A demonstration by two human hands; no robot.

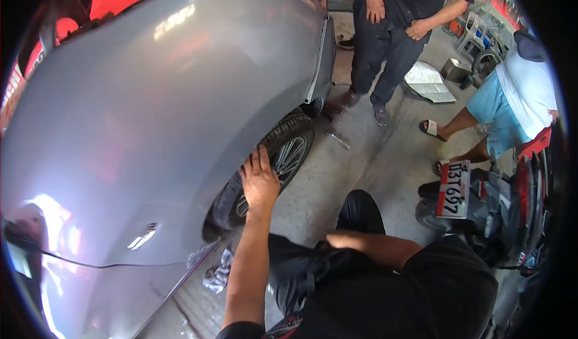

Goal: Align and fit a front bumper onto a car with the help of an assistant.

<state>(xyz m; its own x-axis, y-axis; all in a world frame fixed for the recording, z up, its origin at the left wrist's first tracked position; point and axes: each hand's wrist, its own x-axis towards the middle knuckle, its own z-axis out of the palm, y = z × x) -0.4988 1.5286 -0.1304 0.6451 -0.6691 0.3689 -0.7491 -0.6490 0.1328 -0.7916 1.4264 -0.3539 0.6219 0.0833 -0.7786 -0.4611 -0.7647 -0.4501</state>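
My left hand (261, 179) reaches forward with its fingers stretched out, the fingertips at the wheel arch edge of a grey car fender (150, 116). Behind that hand is the front wheel, with a black tyre (283, 129) and a silver multi-spoke rim (291, 160), partly covered by my hand and wrist. It holds nothing that I can see. My right hand (340, 239) rests low at my lap by my bent knee (360, 209), its fingers mostly hidden against dark clothing.
A person in dark clothes (391, 50) stands beyond the wheel. Another in light blue shorts (497, 113) is at the right, behind a parked motorcycle (481, 194). A crumpled silvery wrapper (218, 271) lies by the car's lower edge; a thin tool (339, 139) lies on the concrete.
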